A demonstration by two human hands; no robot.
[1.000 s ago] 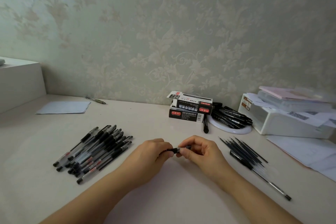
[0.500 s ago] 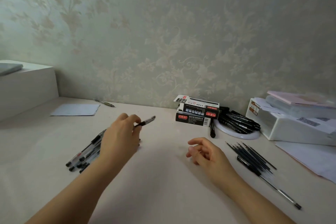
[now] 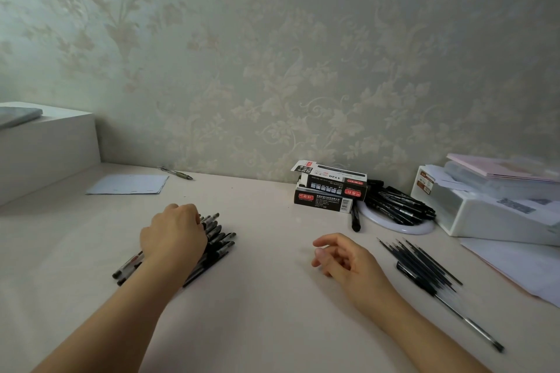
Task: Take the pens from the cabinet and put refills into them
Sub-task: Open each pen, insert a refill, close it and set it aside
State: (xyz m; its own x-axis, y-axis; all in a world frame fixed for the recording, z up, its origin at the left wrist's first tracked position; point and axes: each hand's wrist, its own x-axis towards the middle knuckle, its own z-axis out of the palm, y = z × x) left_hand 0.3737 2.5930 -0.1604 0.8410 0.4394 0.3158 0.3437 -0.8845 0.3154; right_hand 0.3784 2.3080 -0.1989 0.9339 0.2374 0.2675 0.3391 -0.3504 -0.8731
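A pile of black-capped pens lies on the pale desk, left of centre. My left hand rests on top of this pile, fingers bent down over its far end; the back of the hand hides whether they hold a pen. My right hand hovers just above the desk at centre right, fingers loosely curled and holding nothing. To its right lies a bundle of thin black refills. A single clear pen stretches from there towards the front right.
Two stacked black boxes stand at the wall. Beside them a white round dish holds more black pens. A white storage box with papers is at far right, loose sheets in front. A paper, a pen and a white block are at left.
Both hands were working on one pen at the centre. My left hand carried it left and has come down on the pile; my right hand let go and stayed, relaxed.
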